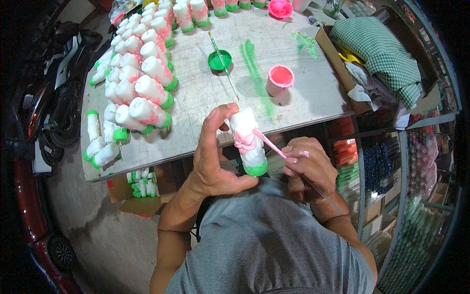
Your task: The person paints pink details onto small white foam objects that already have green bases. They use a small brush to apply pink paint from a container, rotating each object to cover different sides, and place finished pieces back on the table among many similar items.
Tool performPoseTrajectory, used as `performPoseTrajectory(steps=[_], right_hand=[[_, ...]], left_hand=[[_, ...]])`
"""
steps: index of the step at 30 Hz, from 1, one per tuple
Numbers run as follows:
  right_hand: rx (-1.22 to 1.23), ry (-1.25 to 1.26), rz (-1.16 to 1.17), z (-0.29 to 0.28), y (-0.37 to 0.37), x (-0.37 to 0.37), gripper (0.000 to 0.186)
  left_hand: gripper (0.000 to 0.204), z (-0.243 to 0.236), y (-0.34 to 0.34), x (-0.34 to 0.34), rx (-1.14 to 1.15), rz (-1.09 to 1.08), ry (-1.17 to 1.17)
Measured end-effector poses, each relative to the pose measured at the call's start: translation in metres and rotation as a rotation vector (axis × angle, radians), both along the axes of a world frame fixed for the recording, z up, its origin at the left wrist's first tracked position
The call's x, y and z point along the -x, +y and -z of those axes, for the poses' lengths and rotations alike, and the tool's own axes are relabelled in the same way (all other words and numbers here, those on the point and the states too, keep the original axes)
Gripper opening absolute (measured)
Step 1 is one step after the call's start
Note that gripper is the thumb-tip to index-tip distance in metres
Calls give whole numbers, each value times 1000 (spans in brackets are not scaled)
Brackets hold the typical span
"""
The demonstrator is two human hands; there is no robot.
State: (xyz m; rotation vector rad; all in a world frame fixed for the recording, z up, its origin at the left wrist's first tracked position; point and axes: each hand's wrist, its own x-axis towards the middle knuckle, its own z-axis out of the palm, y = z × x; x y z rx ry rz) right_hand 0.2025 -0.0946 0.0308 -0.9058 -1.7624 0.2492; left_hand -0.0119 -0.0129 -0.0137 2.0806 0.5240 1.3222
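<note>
Between the thumb and fingers of my left hand [214,157] is a white pillar candle [252,156] with a green base and pink raised flowers, held by its two ends over my lap. My right hand [309,166] grips a paintbrush [271,145] with pink paint along it, its tip against the flowers on the candle. A smear of pink shows on a finger of that hand. On the table stands a cup of pink paint [280,81]. Farther left sits a shallow green paint dish [220,60] with a second brush [224,66] lying across it.
Rows of painted candles [147,93] crowd the table's left side, and more line the far edge. A cardboard box [338,63] with checkered cloth stands at the right. Below are an open box of small candles [143,188] and shelves of packed goods [382,166]. Green paint streaks the tabletop [196,112].
</note>
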Motion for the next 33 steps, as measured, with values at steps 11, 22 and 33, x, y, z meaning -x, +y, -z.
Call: performPoseTrajectory(steps=[11, 22, 33], right_hand=[[-27, 18, 44, 5, 2, 0, 33], [-25, 43, 56, 5, 1, 2, 30], [112, 660, -69, 26, -1, -9, 17]], left_hand=[[137, 0, 0, 0, 17, -1, 15], [124, -5, -1, -3, -8, -57, 17], [133, -10, -2, 1, -6, -90, 116]])
